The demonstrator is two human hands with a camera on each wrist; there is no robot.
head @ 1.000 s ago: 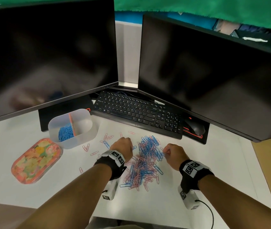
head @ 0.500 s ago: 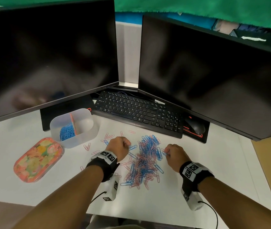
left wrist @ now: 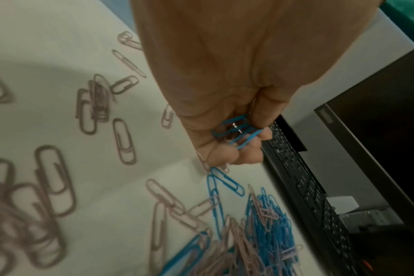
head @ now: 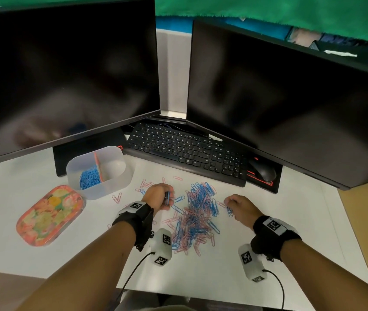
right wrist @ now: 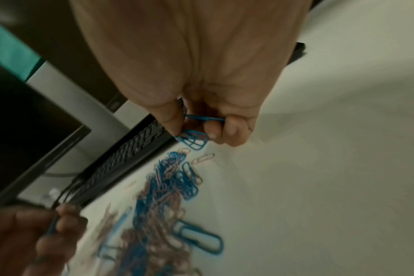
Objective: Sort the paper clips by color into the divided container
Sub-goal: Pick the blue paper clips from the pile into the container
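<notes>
A mixed pile of blue and pink paper clips [head: 197,217] lies on the white desk between my hands. My left hand [head: 159,196] sits at the pile's left edge, its curled fingers holding several blue clips [left wrist: 236,130]. My right hand [head: 238,206] is at the pile's right edge and pinches a bunch of blue clips [right wrist: 194,141]. The translucent divided container [head: 109,182] stands to the upper left; its left compartment holds blue clips [head: 90,178], and its right compartment looks empty. Loose pink clips [head: 117,197] are scattered between the container and my left hand.
A black keyboard [head: 187,152] and a mouse [head: 262,171] sit just behind the pile, under two dark monitors [head: 66,70]. A floral lid [head: 49,215] lies at the left, in front of the container. Bare white desk stretches to the right of my right hand.
My left hand has turned so the blue clips in it show. The right hand has lifted a little with its bunch of blue clips. The view has shifted slightly.
</notes>
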